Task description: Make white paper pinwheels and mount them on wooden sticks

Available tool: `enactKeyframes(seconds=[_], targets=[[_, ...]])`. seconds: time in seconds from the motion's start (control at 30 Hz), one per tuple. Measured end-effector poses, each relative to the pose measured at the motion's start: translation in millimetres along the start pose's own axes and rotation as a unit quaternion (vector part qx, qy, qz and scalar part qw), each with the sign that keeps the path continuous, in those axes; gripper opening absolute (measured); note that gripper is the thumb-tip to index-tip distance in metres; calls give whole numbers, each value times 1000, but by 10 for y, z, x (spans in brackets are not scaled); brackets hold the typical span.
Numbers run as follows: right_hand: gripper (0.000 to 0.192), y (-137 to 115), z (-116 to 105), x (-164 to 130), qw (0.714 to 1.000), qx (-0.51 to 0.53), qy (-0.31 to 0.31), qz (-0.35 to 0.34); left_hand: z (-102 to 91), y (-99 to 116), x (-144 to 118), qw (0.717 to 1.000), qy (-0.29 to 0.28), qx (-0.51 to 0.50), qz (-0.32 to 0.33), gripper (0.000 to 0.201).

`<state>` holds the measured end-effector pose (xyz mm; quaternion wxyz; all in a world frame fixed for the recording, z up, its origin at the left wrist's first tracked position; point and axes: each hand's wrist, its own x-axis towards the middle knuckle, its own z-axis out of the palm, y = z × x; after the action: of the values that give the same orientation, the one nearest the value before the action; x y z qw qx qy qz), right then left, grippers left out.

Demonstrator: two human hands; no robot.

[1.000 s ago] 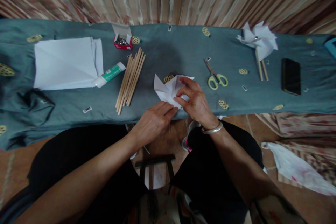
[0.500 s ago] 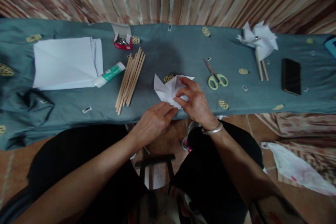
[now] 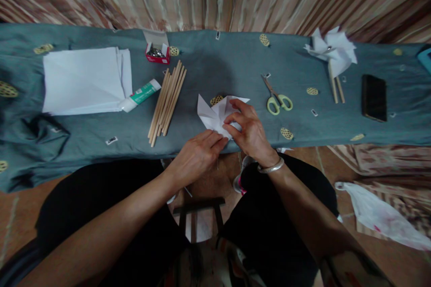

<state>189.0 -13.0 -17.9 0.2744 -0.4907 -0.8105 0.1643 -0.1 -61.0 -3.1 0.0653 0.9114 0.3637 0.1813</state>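
A white paper pinwheel point(image 3: 213, 119), its blades partly folded, lies at the table's front edge between my hands. My left hand point(image 3: 202, 150) is closed on its near edge, fingers pressed together. From the right, my right hand point(image 3: 247, 128) pinches the paper near its middle with thumb and forefinger, the other fingers curled above it. My fingers hide part of the paper's centre and right side. Left of it lies a bundle of several wooden sticks point(image 3: 167, 103). Scissors point(image 3: 278, 98) with pale green handles rest to the right, apart from my hand.
A stack of white paper point(image 3: 82, 80) and a glue tube point(image 3: 139, 95) lie at left. Behind the sticks stands an open red box point(image 3: 157, 53) of small metal pieces. Finished-looking pinwheels point(image 3: 333, 51) on sticks and a black phone point(image 3: 373, 97) are at right.
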Motion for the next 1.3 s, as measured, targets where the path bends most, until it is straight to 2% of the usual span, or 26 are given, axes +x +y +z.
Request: enactKeyframes(seconds=[0.43, 0.7, 0.87, 1.0, 1.13, 1.3], targets=[[23, -14, 36, -67, 999, -27, 9, -14, 11, 0, 2, 1000, 10, 4, 4, 23], [35, -95, -2, -204, 994, -94, -36, -35, 5, 2, 21, 1000, 22, -14, -2, 21], [42, -121, 11, -238, 993, -103, -41, -33, 3, 0, 15, 999, 25, -34, -28, 23], [48, -135, 11, -228, 993, -101, -47, -27, -1, -8, 44, 999, -6, -20, -39, 30], [46, -159, 5, -232, 992, -115, -51, -32, -28, -9, 83, 998, -49, 4, -43, 30], [43, -163, 22, -264, 989, -134, -39, -49, -37, -11, 96, 998, -51, 12, -44, 30]])
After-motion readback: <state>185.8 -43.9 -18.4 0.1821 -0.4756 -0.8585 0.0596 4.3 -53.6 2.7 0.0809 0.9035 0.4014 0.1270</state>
